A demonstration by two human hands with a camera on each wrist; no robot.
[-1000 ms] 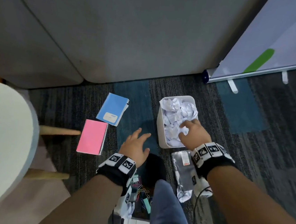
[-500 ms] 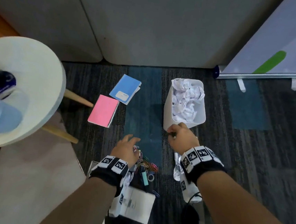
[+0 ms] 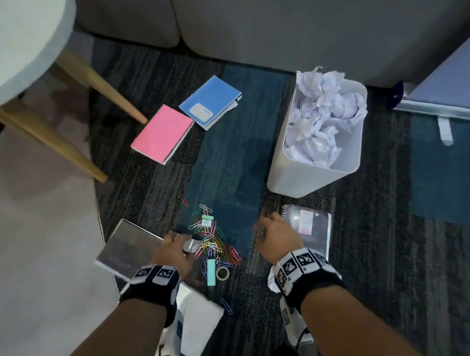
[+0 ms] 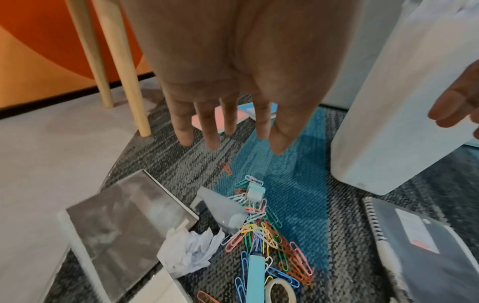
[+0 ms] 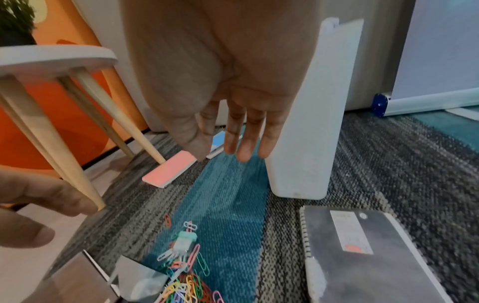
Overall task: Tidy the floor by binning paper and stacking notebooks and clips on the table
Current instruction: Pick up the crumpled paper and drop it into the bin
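Hands hover low over the carpet, both empty. The left hand (image 3: 173, 251) hangs with fingers (image 4: 210, 127) straight and slightly spread, palm down, above a heap of coloured paper clips (image 3: 216, 245); from the head view it seems to hover just over a small clear plastic piece (image 4: 223, 207) at the heap's edge, though contact cannot be judged there, and the left wrist view shows air between fingertips and floor. The right hand (image 3: 275, 237) is likewise relaxed, its fingers (image 5: 246, 135) extended and close together, holding nothing, poised between the clips and a dark spiral notebook (image 3: 307, 230) lying flat just beside it.

The white bin (image 3: 309, 173) stands upright beyond the right hand, filled to its rim with crumpled paper (image 3: 323, 117). One more crumpled paper ball (image 4: 190, 252) lies on the floor under the left wrist, touching a grey-covered notebook (image 3: 128, 246). Among the clips lie a pale teal binder clip (image 3: 207, 220), a teal pen-like stick (image 3: 211, 271) and a small roll of tape (image 3: 222, 272).

Farther off, a pink spiral notebook (image 3: 162, 133) and a blue notebook (image 3: 209, 102) lie flat on the carpet, corners nearly touching, near the wooden legs (image 3: 104, 87) of a round white surface (image 3: 21, 28).
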